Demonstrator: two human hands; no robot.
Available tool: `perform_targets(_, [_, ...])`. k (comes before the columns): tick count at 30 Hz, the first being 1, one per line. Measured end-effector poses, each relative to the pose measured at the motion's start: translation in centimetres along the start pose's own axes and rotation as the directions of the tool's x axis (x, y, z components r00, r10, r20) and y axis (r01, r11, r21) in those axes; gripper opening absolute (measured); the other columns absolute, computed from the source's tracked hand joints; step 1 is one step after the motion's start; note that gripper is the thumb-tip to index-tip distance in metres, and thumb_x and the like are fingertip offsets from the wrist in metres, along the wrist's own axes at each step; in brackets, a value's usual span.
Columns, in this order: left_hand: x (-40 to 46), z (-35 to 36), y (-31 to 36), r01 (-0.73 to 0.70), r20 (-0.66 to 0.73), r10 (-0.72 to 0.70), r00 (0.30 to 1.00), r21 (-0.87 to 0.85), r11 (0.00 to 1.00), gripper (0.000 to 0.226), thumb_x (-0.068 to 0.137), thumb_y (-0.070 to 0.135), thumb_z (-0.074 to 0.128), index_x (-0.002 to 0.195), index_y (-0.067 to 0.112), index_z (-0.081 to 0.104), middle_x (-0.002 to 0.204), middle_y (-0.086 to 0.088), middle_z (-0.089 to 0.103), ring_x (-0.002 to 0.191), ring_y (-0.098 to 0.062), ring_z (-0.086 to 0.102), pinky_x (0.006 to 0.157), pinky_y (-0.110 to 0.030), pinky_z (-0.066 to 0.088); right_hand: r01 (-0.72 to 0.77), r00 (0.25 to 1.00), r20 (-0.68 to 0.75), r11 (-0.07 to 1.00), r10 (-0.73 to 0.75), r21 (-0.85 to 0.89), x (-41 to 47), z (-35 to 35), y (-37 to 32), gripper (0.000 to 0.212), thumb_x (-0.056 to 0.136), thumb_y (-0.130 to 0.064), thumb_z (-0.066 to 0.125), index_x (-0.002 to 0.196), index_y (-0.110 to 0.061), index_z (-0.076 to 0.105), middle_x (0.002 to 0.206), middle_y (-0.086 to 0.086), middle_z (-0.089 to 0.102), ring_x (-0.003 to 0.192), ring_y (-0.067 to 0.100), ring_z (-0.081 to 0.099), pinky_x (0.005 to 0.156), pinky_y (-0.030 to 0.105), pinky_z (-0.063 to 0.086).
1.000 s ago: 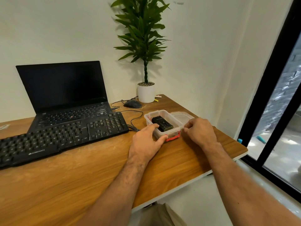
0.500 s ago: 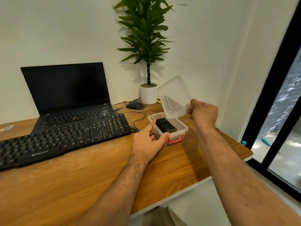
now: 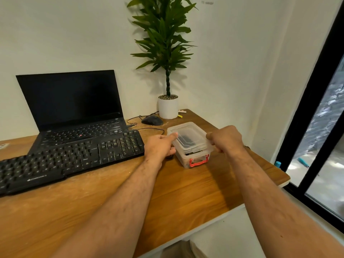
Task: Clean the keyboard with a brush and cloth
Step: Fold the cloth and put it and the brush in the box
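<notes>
The right hand (image 3: 226, 139) pinches the clear plastic lid (image 3: 189, 138) over the small clear plastic box (image 3: 193, 157) with red clips. The left hand (image 3: 160, 147) holds the box's side, fingers (image 3: 172, 136) pressing. The long black keyboard (image 3: 70, 159) sits left of the box on the wooden counter (image 3: 186, 192). A crooked lid could slip or shove the box away

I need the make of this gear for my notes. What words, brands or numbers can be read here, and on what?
"ZEBRONICS", faint, on the front edge of the keyboard.
Key legends on the keyboard: too small to read.
Key legends on the laptop: too small to read.
Marks high on the wall: blurred, unreadable.
</notes>
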State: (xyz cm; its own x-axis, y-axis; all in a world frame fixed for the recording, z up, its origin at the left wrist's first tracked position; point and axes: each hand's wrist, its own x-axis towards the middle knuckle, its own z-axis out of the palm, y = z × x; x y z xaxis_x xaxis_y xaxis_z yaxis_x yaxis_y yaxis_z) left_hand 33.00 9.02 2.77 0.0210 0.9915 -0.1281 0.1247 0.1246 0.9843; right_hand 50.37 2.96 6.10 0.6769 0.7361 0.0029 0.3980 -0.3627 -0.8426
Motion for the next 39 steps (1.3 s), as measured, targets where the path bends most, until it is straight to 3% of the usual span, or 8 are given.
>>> perform_targets(4, [1.1,0.0,0.1,0.078,0.055,-0.076,0.996,-0.031,0.996,0.029,0.087,0.035,0.077,0.105,0.014,0.069,0.101,-0.005,0.072,0.084,-0.015,0.074,0.073,-0.03,0.063,0.033,0.997,0.07,0.986,-0.021,-0.162,0.0,-0.3,0.0,0.027,0.086,-0.031,0.078,0.085,-0.011,0.06,0.089,0.006,0.066,0.074,0.02,0.065,0.065,0.032,0.052])
perform_targets(10, [2.0,-0.6,0.6,0.165,0.211,-0.148,0.966,-0.067,0.984,0.026,0.087,0.016,0.077,0.11,0.007,0.068,0.103,-0.012,0.073,0.083,-0.015,0.073,0.065,-0.023,0.061,-0.023,0.971,0.236,0.995,0.047,-0.102,0.5,-1.2,-0.6,0.014,0.084,-0.008,0.076,0.096,-0.004,0.07,0.097,0.011,0.07,0.071,0.021,0.068,0.05,0.027,0.051])
perform_targets(15, [2.7,-1.2,1.4,0.232,0.338,-0.22,0.915,0.004,0.973,0.031,0.089,0.009,0.072,0.12,0.008,0.064,0.109,-0.014,0.071,0.088,-0.018,0.071,0.053,-0.018,0.058,0.005,0.958,0.286,0.994,0.026,-0.106,1.2,-0.7,-0.7,0.019,0.084,0.002,0.073,0.102,-0.002,0.073,0.108,0.012,0.07,0.087,0.025,0.069,0.068,0.033,0.06])
perform_targets(20, [4.1,-0.5,2.0,0.161,0.25,-0.188,0.95,0.125,0.979,0.031,0.094,0.037,0.067,0.117,0.016,0.064,0.105,-0.007,0.07,0.072,-0.012,0.064,0.05,-0.019,0.052,0.032,0.977,0.21,0.998,-0.021,-0.051,1.9,1.0,-0.3,0.024,0.086,-0.023,0.079,0.105,-0.008,0.072,0.103,0.007,0.069,0.088,0.025,0.07,0.081,0.041,0.062])
perform_targets(24, [4.9,0.9,2.8,0.136,0.144,-0.171,0.975,0.226,0.965,0.04,0.098,0.057,0.051,0.109,0.02,0.062,0.087,-0.001,0.061,0.062,-0.009,0.052,0.043,-0.02,0.042,-0.044,0.978,0.204,0.998,0.034,0.045,2.3,2.2,0.6,0.021,0.086,-0.02,0.078,0.102,-0.007,0.072,0.105,0.008,0.071,0.091,0.024,0.069,0.082,0.04,0.061])
perform_targets(30, [5.6,2.1,3.7,0.171,0.12,-0.244,0.962,0.432,0.885,0.041,0.1,0.058,0.045,0.109,0.02,0.058,0.088,-0.001,0.056,0.069,-0.012,0.048,0.052,-0.023,0.039,-0.077,0.971,0.233,0.994,0.057,0.077,2.9,2.2,0.8,0.017,0.085,-0.018,0.079,0.096,-0.007,0.073,0.098,0.007,0.07,0.088,0.023,0.071,0.083,0.042,0.062])
perform_targets(33, [6.2,2.3,3.5,0.185,0.125,-0.242,0.962,0.354,0.917,0.034,0.099,0.051,0.053,0.107,0.018,0.059,0.09,-0.003,0.057,0.073,-0.015,0.049,0.057,-0.027,0.041,-0.084,0.968,0.244,0.991,0.057,0.105,3.1,2.2,1.0,0.015,0.084,-0.016,0.08,0.094,-0.006,0.074,0.097,0.008,0.072,0.089,0.024,0.072,0.086,0.046,0.061])
perform_targets(39, [7.4,3.9,1.6,-0.094,0.09,0.073,0.993,0.255,0.962,0.014,0.102,0.027,0.055,0.105,0.023,0.068,0.114,0.001,0.066,0.107,-0.019,0.061,0.099,-0.043,0.052,-0.091,0.972,0.23,0.982,0.052,0.162,2.9,2.4,1.2,0.011,0.085,-0.013,0.079,0.094,-0.008,0.074,0.097,0.006,0.07,0.092,0.024,0.069,0.09,0.046,0.06])
